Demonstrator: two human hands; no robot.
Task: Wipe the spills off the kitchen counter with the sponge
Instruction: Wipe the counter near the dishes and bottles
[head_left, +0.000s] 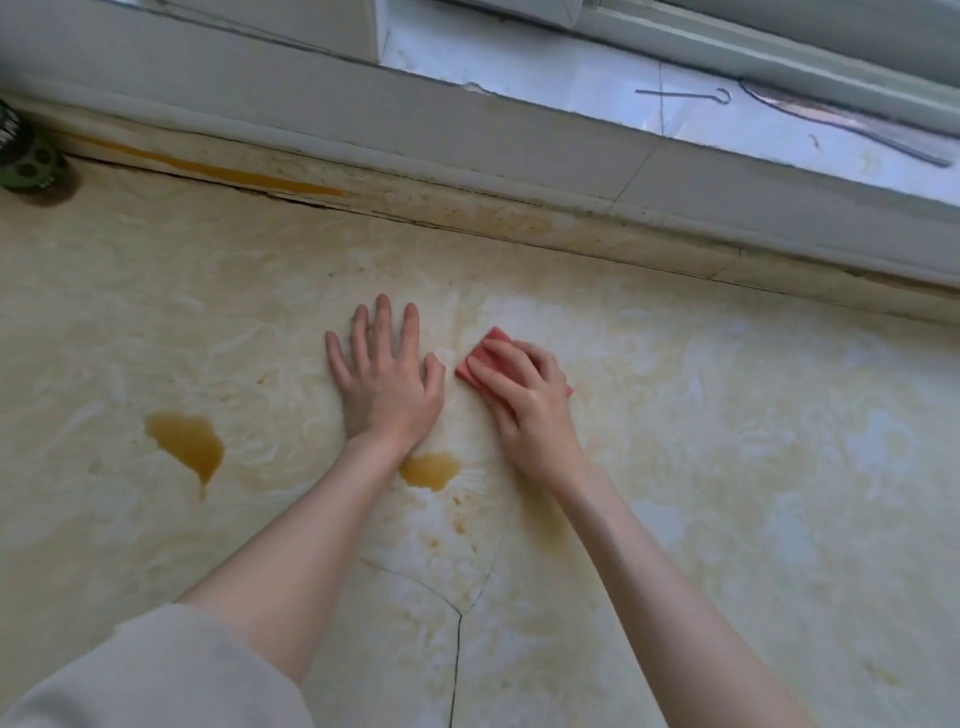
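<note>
My right hand (524, 395) presses a pink sponge (485, 353) flat onto the cream marbled counter (727, 467), fingers curled over it so only its far left corner shows. My left hand (387, 374) lies flat on the counter just left of the sponge, fingers spread, holding nothing. An amber spill (187, 441) with a drip tail sits to the left of my left forearm. A smaller amber spill (428, 469) lies between my two wrists, partly hidden by the left wrist. Small amber specks (457, 525) trail below it.
A raised tiled ledge (467, 171) runs along the back of the counter, with an orange stain (218, 169) at its base. A window sill (597, 88) above holds a wire hook (685, 95). A dark round object (26, 156) sits at far left. A crack (457, 649) crosses the near counter.
</note>
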